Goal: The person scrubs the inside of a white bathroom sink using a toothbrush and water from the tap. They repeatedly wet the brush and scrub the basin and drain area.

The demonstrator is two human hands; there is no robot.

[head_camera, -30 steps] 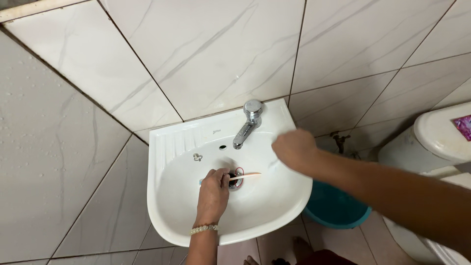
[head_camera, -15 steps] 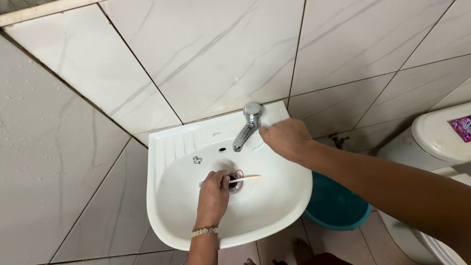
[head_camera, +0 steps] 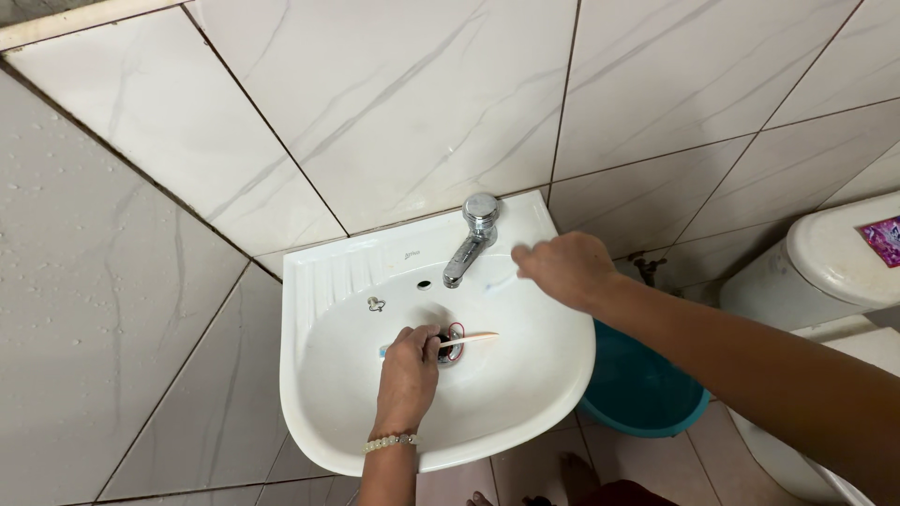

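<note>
Head-camera footage is framed downward onto a white wall-hung basin [head_camera: 525, 394] set into a corner of pale marbled tiles [head_camera: 141, 309]. Near the basin's back left corner a ribbed soap rest is moulded into the ledge, and a small metal fitting [head_camera: 376, 304] is seen just below it on the inner slope. At the bottom of the bowl, the left hand [head_camera: 407, 373], a beaded bracelet [head_camera: 390, 439] worn at its wrist, is closed in a fist around a toothbrush [head_camera: 469, 337]; the pale handle is left sticking out to the right across the drain [head_camera: 452, 343], while a bluish tip shows at the fist's left side, so the brush is held low and flat, seemingly to keep it over the drain opening. On the back edge, at its middle, a chrome tap [head_camera: 471, 239] is mounted with its spout angled down toward the drain. Just to the tap's right, above the basin's right rim, the right hand [head_camera: 560, 267] is held with fingers curled loosely together; whether anything is pinched in it cannot be told, as a faint pale blur shows beside the fingertips. Beyond the right edge, a teal bucket [head_camera: 637, 398] is kept on the floor beneath, and a white toilet cistern [head_camera: 834, 262] is seen at far right.
</note>
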